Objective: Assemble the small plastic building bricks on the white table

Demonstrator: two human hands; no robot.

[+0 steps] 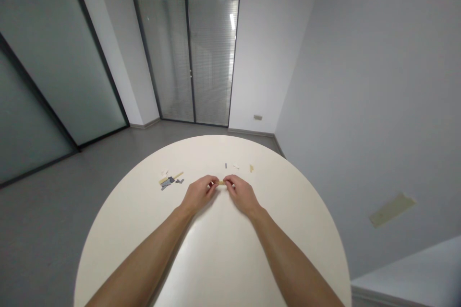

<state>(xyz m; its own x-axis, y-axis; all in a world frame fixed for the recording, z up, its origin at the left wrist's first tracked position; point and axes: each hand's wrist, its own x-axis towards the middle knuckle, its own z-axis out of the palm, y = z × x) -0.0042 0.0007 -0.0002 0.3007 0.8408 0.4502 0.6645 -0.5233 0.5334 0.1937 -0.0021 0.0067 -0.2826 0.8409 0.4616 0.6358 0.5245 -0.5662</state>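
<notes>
Both of my hands meet over the middle of a round white table point(281, 211). My left hand point(199, 193) and my right hand point(242, 194) each pinch one end of a small tan piece point(222, 183) held between their fingertips. The fingers of both hands are curled closed around it. A small heap of grey and tan pieces point(170, 180) lies on the table to the left of my left hand.
Beyond my hands lie a thin grey piece point(225, 166), a white piece point(236, 166) and a tan piece point(251, 168). Glass sliding doors point(190, 57) stand at the far wall. Grey floor surrounds the table; a wall is on the right.
</notes>
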